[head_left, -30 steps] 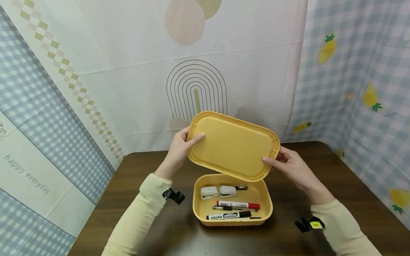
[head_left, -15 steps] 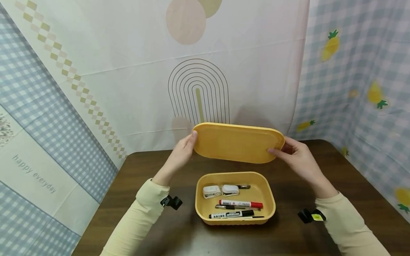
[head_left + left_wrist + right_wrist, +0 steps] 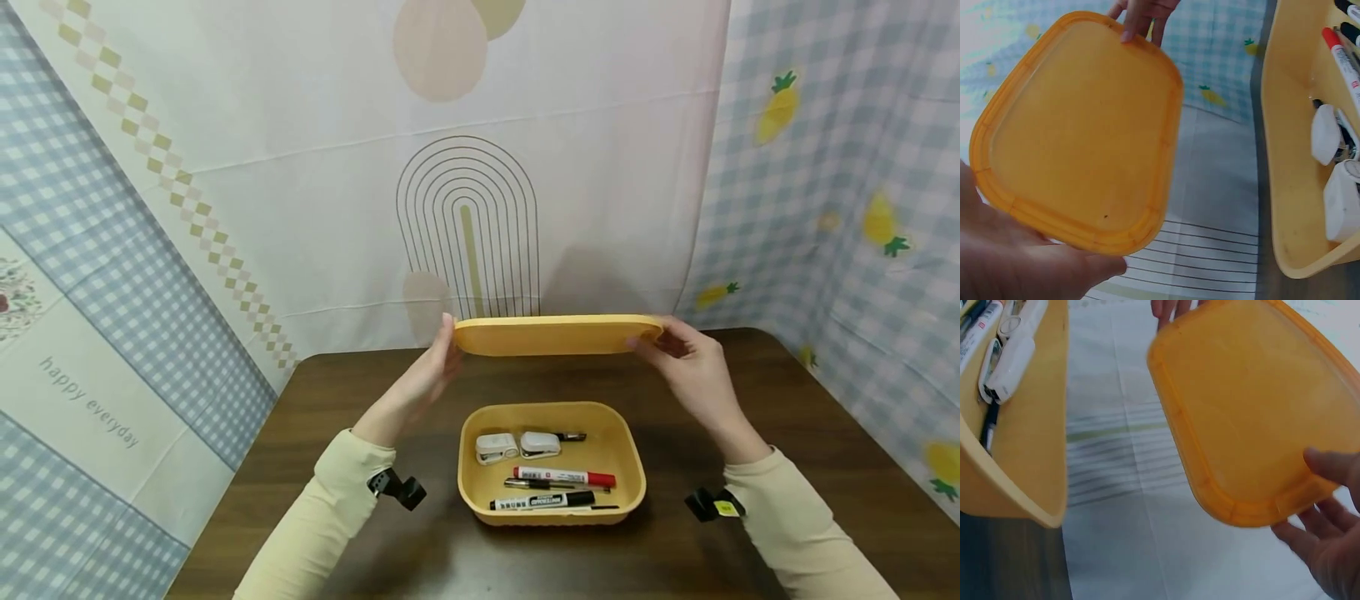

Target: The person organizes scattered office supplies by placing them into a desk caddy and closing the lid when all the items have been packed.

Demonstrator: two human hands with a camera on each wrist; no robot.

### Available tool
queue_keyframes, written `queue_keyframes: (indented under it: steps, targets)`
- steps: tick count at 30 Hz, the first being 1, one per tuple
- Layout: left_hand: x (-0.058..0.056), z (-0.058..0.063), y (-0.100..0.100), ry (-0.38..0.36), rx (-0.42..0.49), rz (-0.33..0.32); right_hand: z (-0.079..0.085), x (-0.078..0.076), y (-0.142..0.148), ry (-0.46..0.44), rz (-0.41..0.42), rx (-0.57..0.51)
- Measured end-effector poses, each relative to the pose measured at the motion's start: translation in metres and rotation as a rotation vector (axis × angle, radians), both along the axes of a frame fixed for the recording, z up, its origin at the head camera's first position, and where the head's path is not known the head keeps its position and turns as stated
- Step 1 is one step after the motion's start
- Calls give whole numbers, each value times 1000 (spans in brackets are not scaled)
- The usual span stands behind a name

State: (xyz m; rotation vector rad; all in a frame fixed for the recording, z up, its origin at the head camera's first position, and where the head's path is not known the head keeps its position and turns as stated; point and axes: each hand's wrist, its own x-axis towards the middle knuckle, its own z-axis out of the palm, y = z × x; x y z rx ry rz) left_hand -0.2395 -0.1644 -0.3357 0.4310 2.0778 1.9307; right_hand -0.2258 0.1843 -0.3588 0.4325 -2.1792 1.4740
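Observation:
In the head view a yellow plastic lid [image 3: 558,337] is held up nearly level, above and behind the matching yellow box [image 3: 637,492]. My left hand [image 3: 414,385] holds its left end, the thumb along the edge in the left wrist view. The right hand [image 3: 693,375] pinches the other end, its thumb against the underside and fingers outside the rim. Inside the box lie two small white staplers [image 3: 496,448], a red-capped marker [image 3: 564,477], a black-capped whiteboard marker [image 3: 542,501] and several dark pens. The box stands on the table, apart from both hands.
The dark wooden table [image 3: 360,533] runs back to a hanging white cloth [image 3: 600,183] with printed arches. A blue checked cloth with pineapples [image 3: 825,208] hangs on the right, another checked cloth [image 3: 112,250] on the left.
The lid has tipped from showing its whole underside to nearly edge-on, and its tilt has levelled out. Both hands turned with it, and the left thumb moved from its face to its edge.

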Motion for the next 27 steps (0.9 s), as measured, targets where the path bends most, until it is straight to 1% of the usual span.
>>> queue_keyframes:
  steps: [2, 5, 7, 10, 13, 15, 17, 21, 24, 27]
  targets:
    - [1, -2, 1, 11, 11, 8, -2, 0, -2, 31, -19, 12]
    - [1, -4, 4, 23, 19, 24, -7, 0, -5, 71, -46, 65]
    - [1, -4, 4, 31, 24, 34, -9, 1, -7, 50, -35, 103]
    - [1, -3, 4, 42, 19, 53, -10, 3, -11, -58, 56, 110]
    - [2, -2, 2, 63, -10, 60, -9, 5, -12, -206, 193, 56]
    - [3, -3, 1, 81, -41, 57, -8, 6, -10, -266, 270, 11]
    - [5, -5, -1, 108, -77, 49, -7, 8, -7, -292, 329, -30]
    - [8, -12, -6, 198, -185, 32, -7, 11, -3, -274, 399, -90]
    - [11, -18, -9, 258, -238, 6, -9, 11, -2, -257, 425, -113]
    - [14, -27, -13, 271, -247, -22, -16, 12, -1, -266, 427, -96]
